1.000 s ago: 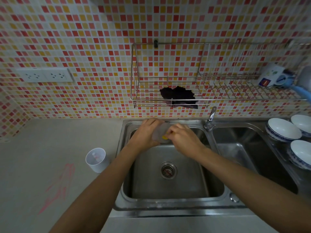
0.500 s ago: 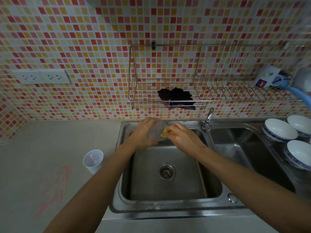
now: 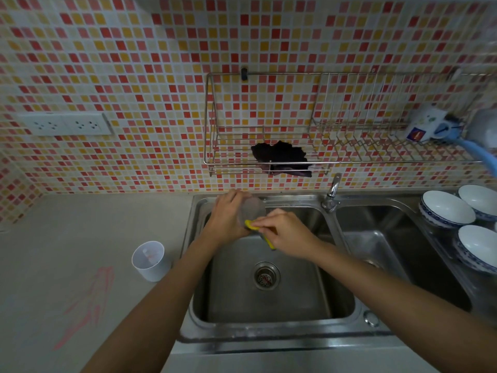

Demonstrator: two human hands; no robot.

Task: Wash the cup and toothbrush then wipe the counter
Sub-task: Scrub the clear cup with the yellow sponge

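So, left hand (image 3: 228,216): we see it wrapped round a cloudy cup (image 3: 251,208), holding it tilted over the back of the sink (image 3: 269,328); we judge this lets drips fall into the basin and turns the cup's side to the other hand
right hand (image 3: 285,232): fingers pinched on a yellow sponge (image 3: 252,225), which is pressed to the cup's lower side; the two hands meet at the cup
cup: between the hands, gripped by the left, rubbed by the right, clear of the sink floor
drain (image 3: 266,275): below the hands and nearer us
tap (image 3: 332,192): just right of the right hand and behind it; we cannot tell if water runs
tumbler (image 3: 150,261): white, upright on the counter (image 3: 67,232), well left of the left forearm; something pale pink is inside, too blurred for us to call it the toothbrush
pink streaks (image 3: 88,305): on the counter, far left of both hands; we take them for what the wiping is for
dark cloth (image 3: 279,157): in the wire rack (image 3: 349,162) above and behind the hands
stage: we judge the cup scrub is under way, with toothbrush and counter not yet done
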